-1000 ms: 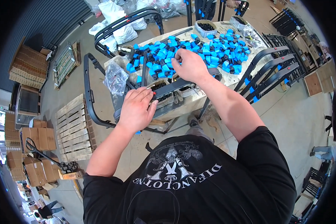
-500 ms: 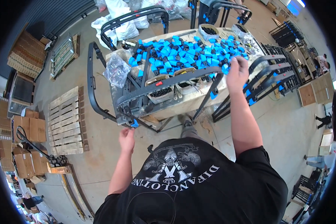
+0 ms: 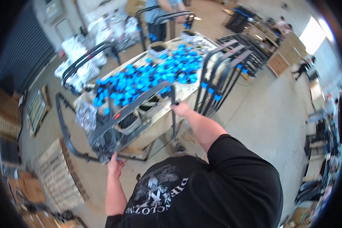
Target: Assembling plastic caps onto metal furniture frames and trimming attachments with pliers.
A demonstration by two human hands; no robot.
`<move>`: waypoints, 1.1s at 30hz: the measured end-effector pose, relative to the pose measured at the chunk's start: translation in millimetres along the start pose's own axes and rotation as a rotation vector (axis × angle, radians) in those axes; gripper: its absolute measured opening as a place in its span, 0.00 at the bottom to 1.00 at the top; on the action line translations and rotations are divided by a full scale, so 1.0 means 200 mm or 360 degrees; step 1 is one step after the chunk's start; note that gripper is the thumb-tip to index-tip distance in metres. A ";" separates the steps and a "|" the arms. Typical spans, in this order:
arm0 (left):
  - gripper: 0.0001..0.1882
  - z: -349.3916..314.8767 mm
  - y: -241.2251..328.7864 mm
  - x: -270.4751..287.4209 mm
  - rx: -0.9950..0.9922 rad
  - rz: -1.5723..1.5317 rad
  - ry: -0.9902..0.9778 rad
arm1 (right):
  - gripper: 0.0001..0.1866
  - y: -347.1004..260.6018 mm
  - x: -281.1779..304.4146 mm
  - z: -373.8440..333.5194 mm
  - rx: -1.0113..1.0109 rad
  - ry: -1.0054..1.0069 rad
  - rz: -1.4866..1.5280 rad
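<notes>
Here we are at the worktop (image 3: 140, 141), and the right hand (image 3: 181, 109) is narrow, fingers curled round the upright leg of a black frame (image 3: 142, 98). Down at the other end, the left hand (image 3: 116, 166) reaches up to that frame's lower corner, fingers partly bent; blur there, so I can't tell whether it grips or merely touches. The frame itself spans between the two hands, its long bar slanting up from left to right, a red button (image 3: 117, 116) on it.

Just beyond the bar, two bins (image 3: 132, 129) of small black parts sit between the hands, and farther ahead of both spreads a big heap of blue caps (image 3: 142, 81). A clear plastic bag (image 3: 86, 115) lies ahead and left of the left hand. Off to the right hand's right, three more frames (image 3: 226, 60) stand in a row! Far ahead, a co-worker (image 3: 159, 17) stands at the opposite side.
</notes>
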State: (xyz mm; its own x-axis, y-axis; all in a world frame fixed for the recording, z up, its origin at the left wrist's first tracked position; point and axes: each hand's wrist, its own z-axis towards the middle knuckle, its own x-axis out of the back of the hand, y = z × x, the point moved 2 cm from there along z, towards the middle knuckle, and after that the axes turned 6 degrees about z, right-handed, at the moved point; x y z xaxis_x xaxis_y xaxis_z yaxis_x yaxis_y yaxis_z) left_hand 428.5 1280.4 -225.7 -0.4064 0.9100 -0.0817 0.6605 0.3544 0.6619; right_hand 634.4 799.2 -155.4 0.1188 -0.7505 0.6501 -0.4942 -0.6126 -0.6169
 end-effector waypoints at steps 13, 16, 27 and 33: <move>0.28 -0.23 0.01 -0.14 0.0050 0.0345 -0.0018 | 0.25 0.64 0.32 -0.38 -0.0213 -0.0365 0.0636; 0.26 -0.41 0.04 -0.41 0.0062 0.0465 -0.0159 | 0.23 0.69 0.68 -0.49 -0.0178 -0.0201 0.0847; 0.15 -0.53 -0.36 -2.37 0.0211 0.0512 -0.0603 | 0.16 1.73 2.18 0.22 -0.0271 0.0297 0.1125; 0.21 -0.56 -0.44 -3.18 0.0381 0.0872 -0.0909 | 0.15 1.89 2.77 0.66 -0.0367 0.0377 0.0919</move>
State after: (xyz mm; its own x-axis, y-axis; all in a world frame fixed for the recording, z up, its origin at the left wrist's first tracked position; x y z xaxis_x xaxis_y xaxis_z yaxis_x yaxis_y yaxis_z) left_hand 558.9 646.1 -148.8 0.3530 0.9135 -0.2023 0.8147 -0.1938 0.5466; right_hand 627.6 118.5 -87.5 -0.3999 -0.8513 0.3397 -0.5962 -0.0400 -0.8019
